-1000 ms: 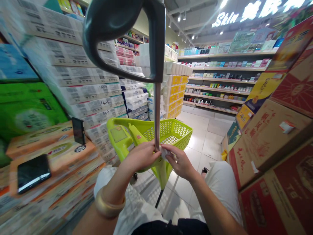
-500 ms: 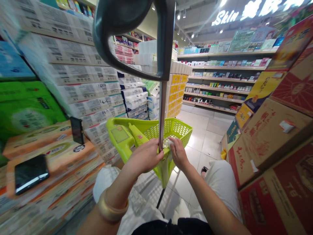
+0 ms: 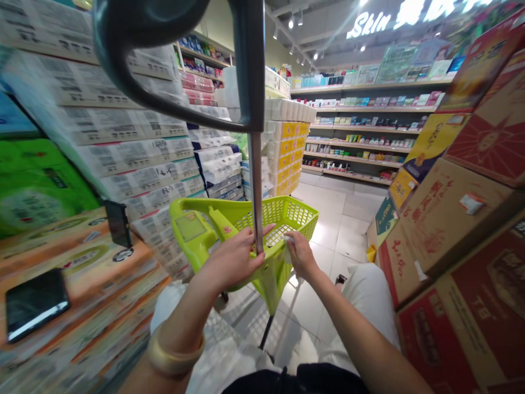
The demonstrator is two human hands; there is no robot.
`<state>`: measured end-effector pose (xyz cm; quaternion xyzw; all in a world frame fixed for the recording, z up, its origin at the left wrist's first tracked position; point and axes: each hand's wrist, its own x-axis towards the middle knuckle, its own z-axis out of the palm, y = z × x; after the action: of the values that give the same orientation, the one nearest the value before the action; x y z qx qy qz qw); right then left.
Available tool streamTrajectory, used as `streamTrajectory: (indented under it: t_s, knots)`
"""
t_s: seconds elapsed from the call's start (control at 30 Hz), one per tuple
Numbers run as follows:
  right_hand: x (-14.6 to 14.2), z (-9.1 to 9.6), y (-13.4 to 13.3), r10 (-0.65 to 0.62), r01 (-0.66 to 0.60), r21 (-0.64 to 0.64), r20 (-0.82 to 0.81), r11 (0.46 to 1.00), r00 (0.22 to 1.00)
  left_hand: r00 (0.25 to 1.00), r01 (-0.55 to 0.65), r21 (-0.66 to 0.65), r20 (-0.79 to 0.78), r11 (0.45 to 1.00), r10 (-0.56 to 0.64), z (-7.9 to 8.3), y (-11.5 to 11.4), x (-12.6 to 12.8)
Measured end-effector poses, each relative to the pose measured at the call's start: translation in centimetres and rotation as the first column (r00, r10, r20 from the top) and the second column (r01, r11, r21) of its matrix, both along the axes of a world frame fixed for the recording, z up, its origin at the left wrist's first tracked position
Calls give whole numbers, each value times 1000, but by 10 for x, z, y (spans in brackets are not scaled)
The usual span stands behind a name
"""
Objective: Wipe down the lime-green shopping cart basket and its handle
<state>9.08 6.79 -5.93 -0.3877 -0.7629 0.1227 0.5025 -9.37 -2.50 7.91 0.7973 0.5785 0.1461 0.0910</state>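
A lime green shopping basket (image 3: 295, 212) on wheels stands on the floor in front of my knees. Its metal pull rod (image 3: 256, 191) rises to a dark grey handle (image 3: 172, 60) close to the camera. My left hand (image 3: 232, 260) is wrapped around the base of the rod. My right hand (image 3: 299, 253) presses a small white cloth or tissue (image 3: 287, 241) against the basket's near rim, fingers closed on it.
Stacked tissue packs (image 3: 123, 148) fill the left side, with a black phone (image 3: 35, 302) lying on orange packs and another dark device (image 3: 117, 223) propped upright. Cardboard boxes (image 3: 451, 219) are piled on the right. An aisle of tiled floor (image 3: 340, 219) leads to product shelves (image 3: 361, 137).
My right hand has moved with the white cloth from the rod's base out along the basket rim. The handle has swung a little to the left in view.
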Motion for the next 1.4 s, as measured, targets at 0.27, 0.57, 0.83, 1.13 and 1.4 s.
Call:
streamTrajectory:
  t_s: [0.27, 0.57, 0.83, 1.13, 1.4]
  knots:
    - [-33, 19, -43, 234, -231, 77, -30, 970, 972, 996, 80, -16, 51, 997, -79, 5, 0, -13]
    - [-16, 8, -26, 12, -10, -16, 81, 1000, 997, 995, -56, 9, -82, 998, 56, 13, -6, -27]
    - [-55, 43, -66, 290, -302, 108, 118, 947, 950, 909, -299, 112, -270, 948, 318, 6, -36, -19]
    - [-19, 3, -35, -80, 82, -21, 60, 996, 995, 907, -257, 216, -281, 942, 312, -11, -38, -26]
    - [-56, 24, -64, 244, -263, 145, 132, 954, 961, 909, -273, 289, -236, 918, 345, -14, -34, -33]
